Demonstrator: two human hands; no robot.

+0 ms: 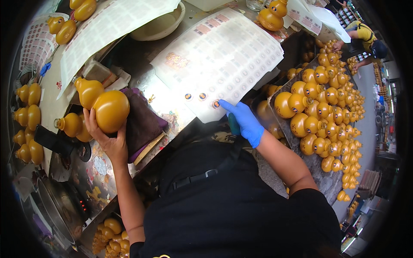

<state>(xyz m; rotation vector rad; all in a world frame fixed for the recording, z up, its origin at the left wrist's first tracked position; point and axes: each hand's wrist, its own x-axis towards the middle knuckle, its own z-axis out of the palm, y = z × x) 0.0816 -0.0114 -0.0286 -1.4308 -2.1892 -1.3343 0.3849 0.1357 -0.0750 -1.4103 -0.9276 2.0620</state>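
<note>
while the bare left hand [111, 144] grips a large yellow gourd-shaped bottle [112, 111] at the left of the counter [174, 118], the right hand [246, 122], in a blue glove, reaches to a small round label [215, 104] near the counter's near edge. in my judgement, the bottle is smooth and round, so it could turn or slip if the fingers become loose; then it could knock the smaller bottle [71, 124] just beside it, on the left. the label looks thin, so it could fold or stick wrongly to the glove if the finger presses at an angle. a careless sweep could also move the two other labels [195, 96], which lie to the left.

the left forearm goes almost straight toward the far side, with the fingers on the left of the big lower bulb and the thumb on the right. the right forearm slants to the far left, and its index finger is stretched out, at the label. something dark green [233, 124] shows beside this palm; whether the other fingers hold it, i cannot tell.
</note>
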